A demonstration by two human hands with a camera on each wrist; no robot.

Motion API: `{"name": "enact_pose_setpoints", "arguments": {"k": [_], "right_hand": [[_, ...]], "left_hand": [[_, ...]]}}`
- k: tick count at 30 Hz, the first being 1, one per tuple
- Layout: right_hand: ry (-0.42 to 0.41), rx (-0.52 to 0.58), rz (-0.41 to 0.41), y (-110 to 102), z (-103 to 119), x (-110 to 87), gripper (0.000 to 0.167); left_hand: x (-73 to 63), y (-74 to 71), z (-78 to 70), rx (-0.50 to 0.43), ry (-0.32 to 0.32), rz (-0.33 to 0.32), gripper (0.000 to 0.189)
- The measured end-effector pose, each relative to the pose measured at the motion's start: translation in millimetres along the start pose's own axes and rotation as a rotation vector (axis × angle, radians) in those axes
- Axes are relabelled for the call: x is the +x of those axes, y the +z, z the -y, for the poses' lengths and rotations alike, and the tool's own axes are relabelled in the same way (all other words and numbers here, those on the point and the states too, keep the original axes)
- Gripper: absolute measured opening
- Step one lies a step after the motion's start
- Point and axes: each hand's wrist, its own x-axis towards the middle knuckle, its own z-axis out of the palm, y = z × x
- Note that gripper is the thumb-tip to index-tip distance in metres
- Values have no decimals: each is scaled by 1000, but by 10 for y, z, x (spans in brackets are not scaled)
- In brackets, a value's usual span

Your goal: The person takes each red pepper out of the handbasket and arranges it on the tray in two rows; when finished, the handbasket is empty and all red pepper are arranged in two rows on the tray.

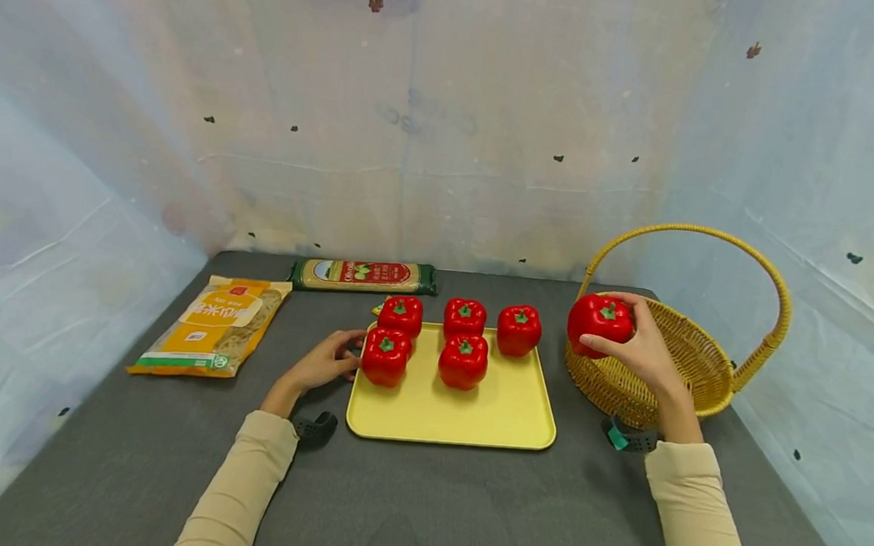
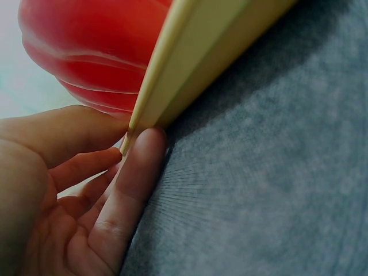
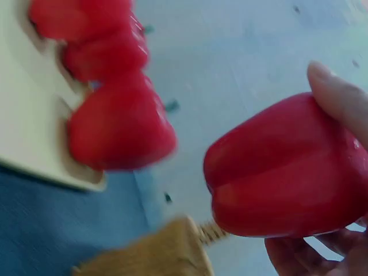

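Observation:
My right hand [image 1: 642,350] grips a red bell pepper [image 1: 597,323], thumb on one side and fingers on the other. In the head view that pepper overlaps the left rim of a wicker basket [image 1: 708,381]. At the left edge of a yellow tray [image 1: 503,415], my left hand [image 1: 324,361] pinches the rim; the left wrist view has the thumb on top of the tray rim [image 2: 150,95] and a finger at its underside. Several more red bell peppers stand on the tray, stems up, one [image 1: 385,357] close by the left hand and another [image 1: 519,330] at the back right.
A yellow-orange bag of grain [image 1: 212,326] lies at the left of the dark tabletop [image 1: 423,506]. Behind the tray is a long green-and-red package [image 1: 365,276]. The basket's tall arched handle [image 1: 688,228] rises at the right, and pale sheeting [image 1: 482,142] encloses the table.

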Motion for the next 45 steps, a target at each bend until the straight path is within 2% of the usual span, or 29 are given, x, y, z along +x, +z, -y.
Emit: {"name": "enact_pose_setpoints", "arguments": {"k": [4, 10, 17, 21, 27, 45], "right_hand": [[-25, -9, 8, 207, 28, -44, 80], [-15, -54, 48, 481, -11, -105, 84], [-44, -161, 53, 712, -101, -119, 85], [-65, -185, 62, 815, -139, -115, 87], [-89, -213, 62, 924, -188, -99, 88], [-86, -240, 79, 994, -206, -130, 88]], "left_hand": [[5, -1, 1, 4, 2, -7, 54], [-19, -5, -34, 2, 23, 5, 55], [-59, 2, -139, -14, 26, 18, 55], [-41, -1, -80, -8, 24, 14, 55], [1, -4, 15, -6, 17, -1, 55], [8, 2, 6, -1, 1, -1, 54]]}}
